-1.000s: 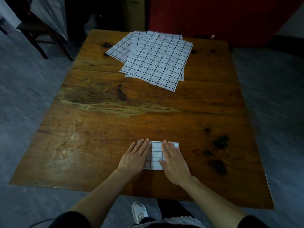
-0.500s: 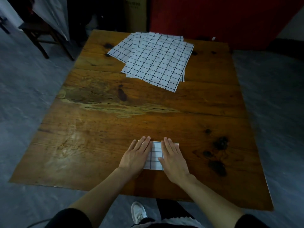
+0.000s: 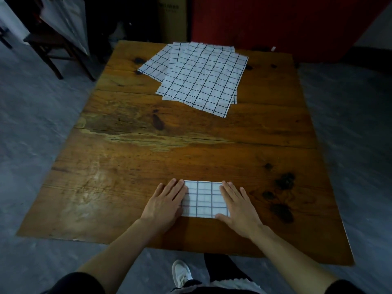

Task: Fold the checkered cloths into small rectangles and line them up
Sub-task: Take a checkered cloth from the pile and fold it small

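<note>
One folded checkered cloth (image 3: 204, 199) lies as a small rectangle near the bench's (image 3: 127, 166) front edge. Two hands press it flat, fingers straight — the left hand (image 3: 164, 203) on its left end, the right hand (image 3: 238, 205) on its right end. Half a second ago the hands lay close together over the middle; now they sit apart, and more of the grid shows between them. Beyond the folded cloth, at the far end of the bench, lies a fanned pile of unfolded checkered cloths (image 3: 197, 76) — at least three overlapping sheets, unchanged.
</note>
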Demonstrator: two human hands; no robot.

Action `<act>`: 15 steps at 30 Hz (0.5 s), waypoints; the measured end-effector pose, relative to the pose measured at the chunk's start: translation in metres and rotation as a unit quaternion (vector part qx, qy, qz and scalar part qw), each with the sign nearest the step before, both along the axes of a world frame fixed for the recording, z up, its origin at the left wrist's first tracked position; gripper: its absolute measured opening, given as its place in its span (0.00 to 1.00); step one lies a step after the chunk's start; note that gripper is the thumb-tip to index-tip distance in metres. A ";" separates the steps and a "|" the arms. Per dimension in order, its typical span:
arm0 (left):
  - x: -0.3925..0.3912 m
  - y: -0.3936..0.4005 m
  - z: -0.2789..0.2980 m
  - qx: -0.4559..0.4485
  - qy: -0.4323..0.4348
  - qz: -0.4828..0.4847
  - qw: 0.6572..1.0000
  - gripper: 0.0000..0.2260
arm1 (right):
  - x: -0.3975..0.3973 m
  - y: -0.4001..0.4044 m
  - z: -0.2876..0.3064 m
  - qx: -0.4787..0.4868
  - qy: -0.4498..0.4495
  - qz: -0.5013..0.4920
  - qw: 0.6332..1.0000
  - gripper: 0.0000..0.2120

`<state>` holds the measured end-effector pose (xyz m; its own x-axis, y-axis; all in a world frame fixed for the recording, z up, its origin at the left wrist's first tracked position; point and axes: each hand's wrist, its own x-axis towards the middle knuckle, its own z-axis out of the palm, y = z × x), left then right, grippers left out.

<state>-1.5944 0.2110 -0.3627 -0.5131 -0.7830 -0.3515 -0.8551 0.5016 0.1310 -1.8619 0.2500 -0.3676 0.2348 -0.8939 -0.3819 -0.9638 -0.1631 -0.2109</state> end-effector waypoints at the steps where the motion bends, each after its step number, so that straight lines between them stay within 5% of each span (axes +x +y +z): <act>1: -0.003 -0.002 0.003 -0.007 0.011 0.002 1.000 0.30 | 0.000 -0.002 0.002 -0.004 -0.005 -0.001 1.000 0.43; 7: -0.022 -0.023 0.018 -0.021 0.030 0.064 0.997 0.36 | 0.008 -0.018 0.011 -0.053 -0.052 -0.077 0.994 0.34; 15: -0.042 -0.046 0.022 0.015 -0.019 0.105 0.994 0.40 | 0.006 -0.044 0.011 -0.046 0.006 -0.079 0.996 0.33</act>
<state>-1.6365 0.1645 -0.3409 -0.3258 -0.8602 -0.3924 -0.9450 0.3086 0.1080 -1.8559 0.2056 -0.3565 0.0848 -0.9508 -0.2979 -0.9812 -0.0277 -0.1910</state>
